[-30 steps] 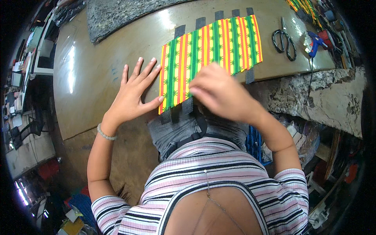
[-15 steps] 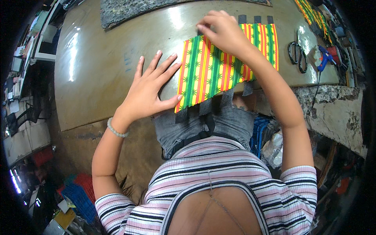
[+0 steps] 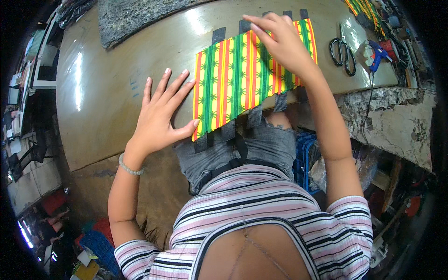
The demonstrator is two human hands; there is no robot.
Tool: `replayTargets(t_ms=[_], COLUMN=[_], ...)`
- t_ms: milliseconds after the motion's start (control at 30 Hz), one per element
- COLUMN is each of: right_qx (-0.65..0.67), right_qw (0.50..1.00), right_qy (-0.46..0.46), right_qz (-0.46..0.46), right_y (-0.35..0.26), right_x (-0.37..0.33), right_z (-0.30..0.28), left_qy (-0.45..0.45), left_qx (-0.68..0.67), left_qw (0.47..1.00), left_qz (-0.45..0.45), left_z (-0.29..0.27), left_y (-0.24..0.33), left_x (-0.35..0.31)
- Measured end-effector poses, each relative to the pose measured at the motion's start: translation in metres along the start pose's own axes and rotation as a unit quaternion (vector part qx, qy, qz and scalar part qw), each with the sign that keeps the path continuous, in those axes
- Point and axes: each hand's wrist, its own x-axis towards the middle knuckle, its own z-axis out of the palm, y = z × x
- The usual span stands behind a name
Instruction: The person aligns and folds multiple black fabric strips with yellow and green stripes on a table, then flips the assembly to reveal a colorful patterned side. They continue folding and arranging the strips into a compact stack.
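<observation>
A striped green, yellow and red piece of fabric [image 3: 228,77] with dark leaf prints lies at the near edge of the table. Dark grey strips [image 3: 219,35] stick out past its far edge, and others hang from its slanted near edge. My left hand [image 3: 161,116] is spread flat on the tabletop, its thumb on the fabric's lower left corner. Over the far part of the fabric is my right hand [image 3: 287,46], index finger and thumb stretched apart with nothing visible between them. It hides some of the far edge and strips there.
Black-handled scissors [image 3: 349,60] and a blue glue gun [image 3: 380,56] with a cord lie on the table [image 3: 107,65] at the right. A rough grey slab [image 3: 135,23] rests at the far left. More striped fabric [image 3: 366,16] is at the far right.
My right hand has moved rightward along the fabric's far edge, uncovering strips at its left end, and its fingers have spread. My left hand keeps its place at the corner. The whole view has shifted.
</observation>
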Motion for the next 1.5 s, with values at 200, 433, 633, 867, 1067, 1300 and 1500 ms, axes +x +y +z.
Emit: replayTargets(t_ms=[200, 433, 633, 867, 1067, 1300, 1500], right_qx=[0.074, 0.034, -0.076, -0.061, -0.137, 0.088, 0.363], right_qw=[0.982, 0.988, 0.996, 0.966, 0.95, 0.981, 0.925], right_qy=[-0.174, -0.147, -0.029, -0.238, -0.211, -0.097, -0.047], right_qz=[0.001, 0.009, -0.022, -0.076, -0.185, -0.142, 0.101], right_y=[-0.036, -0.016, 0.027, 0.028, 0.03, 0.002, -0.006], right_x=[-0.082, -0.075, 0.001, -0.085, -0.123, -0.116, -0.012], right_z=[-0.037, -0.022, -0.006, -0.058, -0.084, -0.14, -0.156], left_qy=[0.01, -0.005, -0.021, -0.099, -0.072, 0.123, 0.333], left_qx=[0.018, 0.023, 0.029, 0.008, -0.05, -0.345, -0.587], left_qw=[1.0, 1.0, 0.999, 0.99, 0.981, 0.912, 0.735], left_qz=[0.001, 0.003, 0.007, 0.099, 0.175, 0.186, -0.064], left_z=[0.004, 0.002, 0.001, -0.013, 0.002, -0.03, -0.093], left_y=[0.001, 0.001, 0.0, -0.009, -0.005, 0.007, -0.002], left_x=[0.0, 0.001, 0.001, -0.009, -0.009, -0.024, -0.011])
